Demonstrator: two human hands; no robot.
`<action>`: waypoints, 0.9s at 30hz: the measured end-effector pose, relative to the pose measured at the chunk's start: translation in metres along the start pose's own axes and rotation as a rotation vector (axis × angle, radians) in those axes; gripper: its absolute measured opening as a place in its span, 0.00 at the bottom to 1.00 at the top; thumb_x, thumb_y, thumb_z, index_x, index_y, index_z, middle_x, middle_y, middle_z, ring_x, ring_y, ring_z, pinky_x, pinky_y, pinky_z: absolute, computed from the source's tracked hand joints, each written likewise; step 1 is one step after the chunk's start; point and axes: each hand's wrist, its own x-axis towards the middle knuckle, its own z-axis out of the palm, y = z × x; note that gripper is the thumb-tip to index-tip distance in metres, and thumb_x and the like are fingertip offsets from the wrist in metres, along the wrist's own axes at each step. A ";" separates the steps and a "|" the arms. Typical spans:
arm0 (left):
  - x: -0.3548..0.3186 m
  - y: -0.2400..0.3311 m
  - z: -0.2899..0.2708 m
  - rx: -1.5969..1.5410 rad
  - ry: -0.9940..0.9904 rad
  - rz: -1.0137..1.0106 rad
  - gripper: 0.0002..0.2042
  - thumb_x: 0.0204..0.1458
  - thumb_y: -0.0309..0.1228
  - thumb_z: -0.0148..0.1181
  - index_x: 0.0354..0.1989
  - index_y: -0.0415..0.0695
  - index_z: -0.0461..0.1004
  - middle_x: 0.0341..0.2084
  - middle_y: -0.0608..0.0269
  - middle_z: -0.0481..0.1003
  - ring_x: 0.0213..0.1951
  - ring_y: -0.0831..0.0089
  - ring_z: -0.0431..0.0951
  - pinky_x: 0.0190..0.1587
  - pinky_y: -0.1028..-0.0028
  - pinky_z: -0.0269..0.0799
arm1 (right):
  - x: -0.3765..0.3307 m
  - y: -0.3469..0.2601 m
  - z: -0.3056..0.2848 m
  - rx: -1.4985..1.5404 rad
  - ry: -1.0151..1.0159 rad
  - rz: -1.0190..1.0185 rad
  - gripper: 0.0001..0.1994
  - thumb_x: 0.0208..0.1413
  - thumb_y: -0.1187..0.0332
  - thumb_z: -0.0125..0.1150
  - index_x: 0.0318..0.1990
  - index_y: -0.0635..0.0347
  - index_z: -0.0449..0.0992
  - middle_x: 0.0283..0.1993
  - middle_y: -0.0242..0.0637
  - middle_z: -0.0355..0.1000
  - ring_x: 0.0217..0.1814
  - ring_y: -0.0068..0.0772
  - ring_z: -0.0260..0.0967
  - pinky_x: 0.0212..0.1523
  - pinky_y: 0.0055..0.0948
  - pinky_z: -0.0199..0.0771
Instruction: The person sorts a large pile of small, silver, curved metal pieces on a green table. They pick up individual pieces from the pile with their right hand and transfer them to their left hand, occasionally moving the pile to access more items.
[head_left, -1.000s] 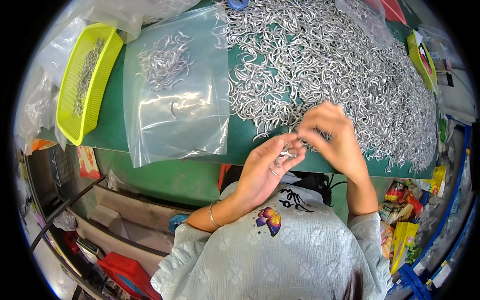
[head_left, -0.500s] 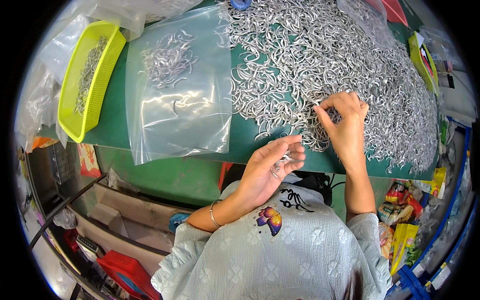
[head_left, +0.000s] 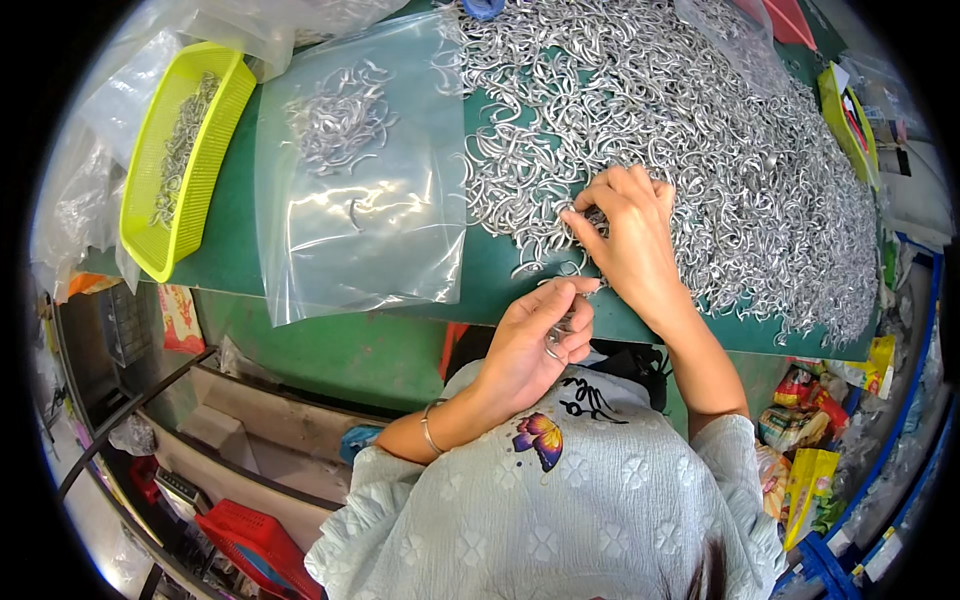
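A wide heap of small curved silver metal pieces (head_left: 740, 180) is spread over the green table (head_left: 490, 260). Just off the table's near edge, my left hand (head_left: 535, 330) is curled, palm up, around several of these pieces, partly hidden by its fingers. To its upper right, my right hand (head_left: 632, 235) is over the heap's near left part, thumb and forefinger pinched together among the pieces. Whatever lies between those fingertips is too small to make out. Left of the heap is a clear plastic bag (head_left: 385, 255), flat, with a small cluster of similar pieces showing at its upper part.
A yellow-green basket (head_left: 205, 170) with more pieces stands at the far left. Another yellow-green tray (head_left: 848, 125) sits at the right edge. A red crate (head_left: 255, 545) is low on the left, and packets (head_left: 800, 420) lie below the table at right.
My right hand has moved left across the heap, closer to my left hand. The fingers of my left hand have curled in more around the pieces.
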 end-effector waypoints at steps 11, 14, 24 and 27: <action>0.003 0.000 0.004 0.118 0.012 0.104 0.20 0.63 0.33 0.46 0.57 0.31 0.63 0.49 0.49 0.71 0.54 0.63 0.71 0.58 0.64 0.67 | -0.010 0.026 -0.025 0.550 -0.011 0.295 0.05 0.49 0.74 0.65 0.29 0.66 0.76 0.34 0.35 0.72 0.40 0.32 0.67 0.46 0.29 0.63; 0.004 0.000 0.006 0.116 0.002 0.111 0.20 0.64 0.34 0.45 0.57 0.31 0.63 0.54 0.47 0.69 0.58 0.59 0.68 0.62 0.61 0.63 | -0.016 0.028 -0.027 0.647 0.039 0.331 0.05 0.48 0.74 0.65 0.29 0.65 0.76 0.37 0.33 0.72 0.41 0.31 0.66 0.47 0.29 0.62; 0.004 -0.002 -0.015 -0.072 -0.136 -0.106 0.15 0.65 0.39 0.43 0.42 0.40 0.72 0.25 0.64 0.68 0.29 0.75 0.69 0.32 0.75 0.67 | -0.022 0.015 -0.040 0.244 -0.078 0.020 0.08 0.40 0.71 0.70 0.29 0.58 0.78 0.37 0.32 0.70 0.44 0.34 0.64 0.48 0.33 0.56; 0.002 0.005 -0.004 -0.012 -0.085 -0.189 0.14 0.64 0.39 0.44 0.36 0.40 0.71 0.22 0.66 0.66 0.25 0.75 0.66 0.28 0.76 0.63 | -0.028 0.009 -0.025 -0.007 -0.086 -0.047 0.07 0.41 0.73 0.68 0.29 0.57 0.76 0.34 0.31 0.68 0.41 0.34 0.63 0.46 0.34 0.53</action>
